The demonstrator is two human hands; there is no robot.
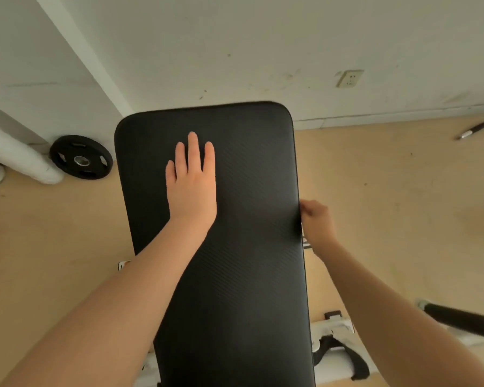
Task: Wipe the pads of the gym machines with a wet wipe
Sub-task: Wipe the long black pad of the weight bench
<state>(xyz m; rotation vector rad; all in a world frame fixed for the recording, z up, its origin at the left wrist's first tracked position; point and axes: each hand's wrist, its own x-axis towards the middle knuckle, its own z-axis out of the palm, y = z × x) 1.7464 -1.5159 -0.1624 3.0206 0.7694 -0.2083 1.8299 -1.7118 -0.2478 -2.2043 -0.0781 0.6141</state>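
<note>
1 head view, steeply downward, close over bench pad [235, 219]

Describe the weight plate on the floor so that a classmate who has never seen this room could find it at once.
Start at the long black bench pad in the middle. Look to the floor left of its far end, by the wall. There lies the weight plate: round, black, with a shiny metal hub, beside a white padded roller.
</note>
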